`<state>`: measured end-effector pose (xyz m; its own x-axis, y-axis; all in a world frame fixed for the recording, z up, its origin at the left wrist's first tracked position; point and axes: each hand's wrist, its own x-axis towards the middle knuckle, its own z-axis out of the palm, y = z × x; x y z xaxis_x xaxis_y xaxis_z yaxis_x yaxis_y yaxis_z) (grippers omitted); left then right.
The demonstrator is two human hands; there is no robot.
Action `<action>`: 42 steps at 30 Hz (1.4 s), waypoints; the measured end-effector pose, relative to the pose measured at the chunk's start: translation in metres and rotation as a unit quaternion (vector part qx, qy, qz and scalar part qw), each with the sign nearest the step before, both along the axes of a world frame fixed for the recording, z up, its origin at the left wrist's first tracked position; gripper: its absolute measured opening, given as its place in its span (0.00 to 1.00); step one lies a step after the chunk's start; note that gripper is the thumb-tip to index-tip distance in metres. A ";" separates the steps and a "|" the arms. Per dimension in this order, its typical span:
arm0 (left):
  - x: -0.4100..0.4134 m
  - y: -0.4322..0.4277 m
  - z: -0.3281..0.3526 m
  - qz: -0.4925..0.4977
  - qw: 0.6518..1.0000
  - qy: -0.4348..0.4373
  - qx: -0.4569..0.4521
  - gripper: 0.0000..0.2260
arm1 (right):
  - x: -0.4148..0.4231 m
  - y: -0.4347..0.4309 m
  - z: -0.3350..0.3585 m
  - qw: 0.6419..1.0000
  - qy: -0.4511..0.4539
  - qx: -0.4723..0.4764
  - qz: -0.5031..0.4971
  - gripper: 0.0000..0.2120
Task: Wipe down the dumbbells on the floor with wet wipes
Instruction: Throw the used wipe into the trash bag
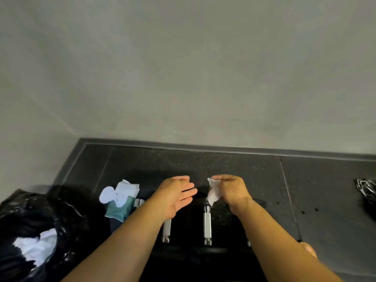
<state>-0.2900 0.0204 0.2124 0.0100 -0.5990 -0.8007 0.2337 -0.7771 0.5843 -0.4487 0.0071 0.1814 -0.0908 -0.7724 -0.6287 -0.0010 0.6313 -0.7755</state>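
Note:
Black dumbbells with silver handles lie side by side on the dark floor below my arms; one handle (207,225) shows in the middle and another (166,228) runs partly under my left wrist. My right hand (230,189) hovers above them and grips a crumpled white wet wipe (213,193). My left hand (176,193) is held beside it, palm turned inward, fingers straight, holding nothing. A teal and white wet-wipe pack (121,200) with its lid flipped open lies on the floor to the left.
A black rubbish bag (30,216) with used white wipes (37,246) inside sits at the lower left. A grey wall and dark skirting (223,148) close off the floor just beyond the dumbbells. A dark object with white cords (366,190) lies at the right edge.

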 end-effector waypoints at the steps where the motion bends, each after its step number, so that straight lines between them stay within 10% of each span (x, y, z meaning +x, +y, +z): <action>1: 0.016 0.008 0.017 0.015 1.000 0.010 -0.013 0.13 | 0.015 0.003 0.019 1.000 -0.018 -0.008 -0.006 0.03; 13: 0.117 0.089 0.138 0.255 0.945 0.172 -0.109 0.15 | 0.204 0.074 0.133 0.919 0.116 -0.273 0.259 0.28; 26: 0.214 0.085 0.158 0.344 0.931 -0.059 -0.109 0.19 | 0.289 0.110 0.202 0.932 -0.161 -0.106 0.308 0.23; 33: 0.244 0.098 0.159 0.317 0.858 -0.317 -0.252 0.24 | 0.303 0.117 0.221 0.919 -0.250 -0.035 0.303 0.28; 42: 0.281 0.108 0.159 0.210 0.796 -0.473 -0.313 0.25 | 0.328 0.121 0.229 0.838 0.008 -0.210 0.503 0.33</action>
